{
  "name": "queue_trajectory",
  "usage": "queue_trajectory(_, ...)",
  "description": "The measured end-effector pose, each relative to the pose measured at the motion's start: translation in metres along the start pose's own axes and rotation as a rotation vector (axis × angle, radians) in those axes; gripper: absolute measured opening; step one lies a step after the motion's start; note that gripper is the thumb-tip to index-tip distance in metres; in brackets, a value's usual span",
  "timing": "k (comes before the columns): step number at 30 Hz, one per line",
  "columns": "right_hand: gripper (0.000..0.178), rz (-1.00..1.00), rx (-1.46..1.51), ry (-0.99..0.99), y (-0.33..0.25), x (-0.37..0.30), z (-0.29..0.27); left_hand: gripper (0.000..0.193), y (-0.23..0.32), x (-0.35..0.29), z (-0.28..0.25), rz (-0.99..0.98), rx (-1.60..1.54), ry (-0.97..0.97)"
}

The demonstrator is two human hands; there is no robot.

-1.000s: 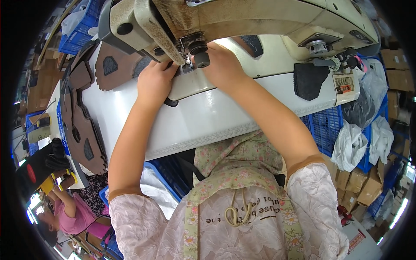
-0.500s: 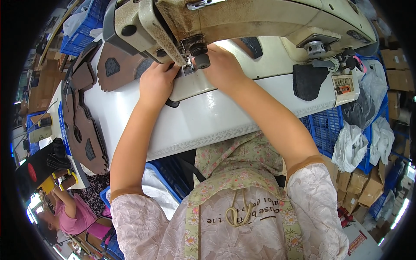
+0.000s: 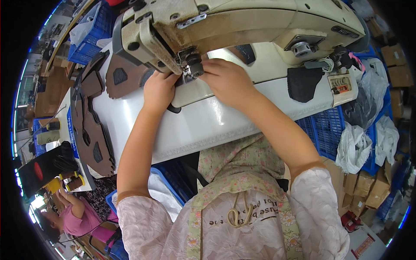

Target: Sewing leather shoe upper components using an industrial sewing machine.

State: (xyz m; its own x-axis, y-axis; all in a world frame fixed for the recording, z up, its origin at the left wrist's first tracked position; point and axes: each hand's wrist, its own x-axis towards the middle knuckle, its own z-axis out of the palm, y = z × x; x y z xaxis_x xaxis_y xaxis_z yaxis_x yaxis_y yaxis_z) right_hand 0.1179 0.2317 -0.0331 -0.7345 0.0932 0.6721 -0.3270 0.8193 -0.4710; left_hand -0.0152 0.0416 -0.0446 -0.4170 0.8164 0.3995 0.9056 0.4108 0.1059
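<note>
A beige sewing machine [image 3: 242, 26] spans the top of the view, its needle and presser foot area [image 3: 189, 71] between my hands. My left hand [image 3: 158, 92] has its fingers bent down on a brown leather-like panel [image 3: 128, 82] with dark patches, just left of the presser foot. My right hand [image 3: 229, 84] curls beside the foot on the other side; its fingertips are partly hidden by the machine head. Beyond my right hand, a dark patch [image 3: 245, 53] and brown edge of a panel show on the machine bed.
Brown cut panels [image 3: 93, 134] lie stacked at the table's left edge. A black piece [image 3: 304, 84] rests on the white table [image 3: 203, 125] at right. Blue crates [image 3: 323, 132] and white bags [image 3: 353, 147] stand beyond it. Another person [image 3: 80, 216] sits at lower left.
The whole view has shifted slightly, with the machine lower in it. My right hand has drawn a little away from the presser foot, toward me; my left hand stays beside it.
</note>
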Motion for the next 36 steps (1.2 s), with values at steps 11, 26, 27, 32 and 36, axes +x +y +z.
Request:
queue_trajectory(11,0.057,0.595,-0.338,0.816,0.201,-0.065,-0.274,0.041,-0.003,0.002,-0.002,0.006,-0.071,0.014)
queue_trajectory(26,0.077,0.942,-0.738,-0.013,0.22,0.05,-0.393,0.041,0.004,0.002,-0.002,-0.007,-0.088,0.05)
queue_trajectory(27,0.077,0.948,-0.743,-0.014,0.214,0.045,-0.388,0.043,0.0,-0.001,-0.002,-0.047,-0.063,0.009)
queue_trajectory(32,0.048,0.939,-0.288,0.424,0.203,-0.058,-0.421,0.048,0.0,0.003,0.003,0.008,-0.07,0.048)
queue_trajectory(36,0.021,0.913,-0.356,-0.22,0.148,-0.128,-0.323,0.038,-0.018,-0.014,0.001,-0.055,0.001,-0.012)
